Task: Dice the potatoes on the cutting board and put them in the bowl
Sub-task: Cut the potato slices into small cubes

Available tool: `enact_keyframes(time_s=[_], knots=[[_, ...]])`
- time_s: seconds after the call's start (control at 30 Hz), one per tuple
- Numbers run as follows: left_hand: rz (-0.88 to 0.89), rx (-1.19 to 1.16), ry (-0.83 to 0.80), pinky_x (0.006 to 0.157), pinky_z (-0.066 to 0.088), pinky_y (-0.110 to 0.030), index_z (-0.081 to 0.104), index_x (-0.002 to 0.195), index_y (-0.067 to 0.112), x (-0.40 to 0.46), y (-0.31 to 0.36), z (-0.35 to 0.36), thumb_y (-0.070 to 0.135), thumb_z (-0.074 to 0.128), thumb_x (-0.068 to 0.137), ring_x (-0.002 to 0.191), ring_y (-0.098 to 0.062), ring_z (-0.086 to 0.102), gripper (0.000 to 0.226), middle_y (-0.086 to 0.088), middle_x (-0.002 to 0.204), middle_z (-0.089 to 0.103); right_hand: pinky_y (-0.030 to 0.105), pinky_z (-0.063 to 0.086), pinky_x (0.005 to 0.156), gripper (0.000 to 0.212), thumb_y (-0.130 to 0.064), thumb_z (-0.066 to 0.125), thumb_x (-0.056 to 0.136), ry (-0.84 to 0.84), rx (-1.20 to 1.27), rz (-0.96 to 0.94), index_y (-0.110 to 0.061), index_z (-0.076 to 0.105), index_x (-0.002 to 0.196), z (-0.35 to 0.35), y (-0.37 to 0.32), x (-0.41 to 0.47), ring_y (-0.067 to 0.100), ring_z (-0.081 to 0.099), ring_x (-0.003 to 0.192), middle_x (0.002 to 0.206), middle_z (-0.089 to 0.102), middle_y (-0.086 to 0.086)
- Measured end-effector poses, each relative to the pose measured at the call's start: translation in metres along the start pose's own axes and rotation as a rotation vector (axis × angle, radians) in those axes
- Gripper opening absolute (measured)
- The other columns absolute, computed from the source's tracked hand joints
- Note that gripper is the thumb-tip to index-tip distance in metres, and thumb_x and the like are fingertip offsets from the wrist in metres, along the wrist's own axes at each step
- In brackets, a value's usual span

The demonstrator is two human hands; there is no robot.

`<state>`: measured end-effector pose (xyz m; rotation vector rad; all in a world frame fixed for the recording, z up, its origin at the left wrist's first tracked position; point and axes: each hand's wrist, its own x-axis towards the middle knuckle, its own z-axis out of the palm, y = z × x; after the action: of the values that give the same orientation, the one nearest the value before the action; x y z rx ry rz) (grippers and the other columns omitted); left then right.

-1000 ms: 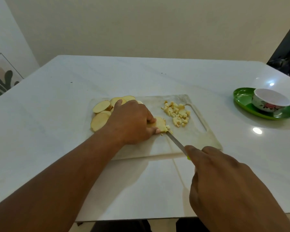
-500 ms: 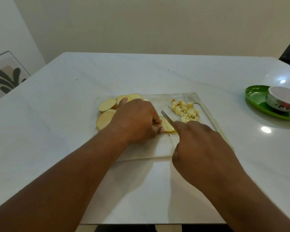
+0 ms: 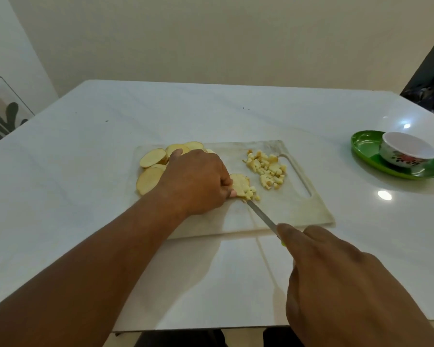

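On the cutting board [image 3: 281, 211], you are dicing. Uncut slices [image 3: 152, 157] are lying at its far-left end; the diced pile [image 3: 267, 169] is sitting near its handle slot. The bowl [image 3: 409, 152] is waiting well right of the board. Your left hand [image 3: 198, 180] is pinning the half-diced slice [image 3: 241, 186] with curled fingers. Your right hand [image 3: 336, 279] is gripping the knife [image 3: 261, 216]. Next, judge a cut clear of your fingertips.

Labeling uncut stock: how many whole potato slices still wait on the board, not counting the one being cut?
At least 4: one far left, one nearest, two along the far edge. The left hand may hide more.
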<state>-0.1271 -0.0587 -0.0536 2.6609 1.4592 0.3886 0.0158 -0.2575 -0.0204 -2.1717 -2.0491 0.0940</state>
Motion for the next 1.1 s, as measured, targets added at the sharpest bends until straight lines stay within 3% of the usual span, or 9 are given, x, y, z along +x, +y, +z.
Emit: enact_keyframes(time_s=[0.2, 0.33, 0.43, 0.7, 0.93, 1.1], knots=[[-0.025, -0.081, 0.038, 0.115, 0.034, -0.050, 0.080, 0.095, 0.041, 0.000, -0.004, 0.000, 0.064, 0.075, 0.080, 0.112, -0.007, 0.062, 0.028, 0.022, 0.107, 0.074, 0.020, 0.039, 0.060, 0.044, -0.025, 0.042, 0.092, 0.171, -0.041, -0.046, -0.037, 0.034, 0.134, -0.009, -0.009, 0.026, 0.010, 0.053, 0.076, 0.097, 0.044, -0.013], [-0.018, -0.052, 0.010, 0.116, 0.030, -0.052, 0.080, 0.091, 0.041, 0.002, -0.004, 0.000, 0.065, 0.071, 0.083, 0.109, -0.008, 0.062, 0.026, 0.020, 0.103, 0.075, 0.022, 0.036, 0.065, 0.045, -0.024, 0.047, 0.091, 0.168, -0.062, -0.033, -0.031, 0.041, 0.135, 0.002, -0.015, 0.062, 0.013, 0.050, 0.082, 0.112, 0.051, -0.006], [-0.015, -0.009, -0.013, 0.119, 0.024, -0.054, 0.080, 0.092, 0.042, 0.002, -0.004, -0.001, 0.064, 0.066, 0.087, 0.112, -0.009, 0.060, 0.026, 0.018, 0.107, 0.075, 0.023, 0.038, 0.065, 0.041, -0.024, 0.050, 0.090, 0.123, -0.052, -0.021, -0.030, 0.045, 0.130, 0.011, -0.018, 0.072, 0.015, 0.048, 0.078, 0.109, 0.051, -0.005], [-0.022, -0.032, 0.020, 0.117, 0.029, -0.053, 0.080, 0.090, 0.041, 0.003, -0.002, 0.001, 0.066, 0.070, 0.084, 0.108, -0.007, 0.061, 0.028, 0.020, 0.101, 0.075, 0.020, 0.034, 0.054, 0.044, -0.020, 0.043, 0.092, 0.075, -0.006, -0.025, -0.030, 0.038, 0.134, 0.013, -0.018, 0.051, 0.012, 0.050, 0.074, 0.097, 0.043, -0.008], [-0.021, -0.028, 0.007, 0.120, 0.023, -0.053, 0.080, 0.089, 0.039, 0.001, -0.001, -0.001, 0.065, 0.069, 0.085, 0.112, -0.007, 0.060, 0.029, 0.018, 0.101, 0.075, 0.023, 0.051, 0.077, 0.053, -0.026, 0.040, 0.093, -0.005, 0.036, 0.019, -0.037, 0.021, 0.142, 0.005, -0.013, 0.008, 0.011, 0.060, 0.089, 0.108, 0.042, -0.012], [-0.002, -0.047, -0.042, 0.123, 0.013, -0.058, 0.079, 0.098, 0.041, -0.005, -0.002, -0.005, 0.053, 0.067, 0.092, 0.127, -0.009, 0.051, 0.017, 0.021, 0.115, 0.070, 0.023, 0.048, 0.072, 0.055, -0.026, 0.037, 0.094, 0.049, -0.007, 0.011, -0.037, 0.017, 0.144, 0.002, -0.010, 0.006, 0.011, 0.058, 0.084, 0.102, 0.040, -0.011]])
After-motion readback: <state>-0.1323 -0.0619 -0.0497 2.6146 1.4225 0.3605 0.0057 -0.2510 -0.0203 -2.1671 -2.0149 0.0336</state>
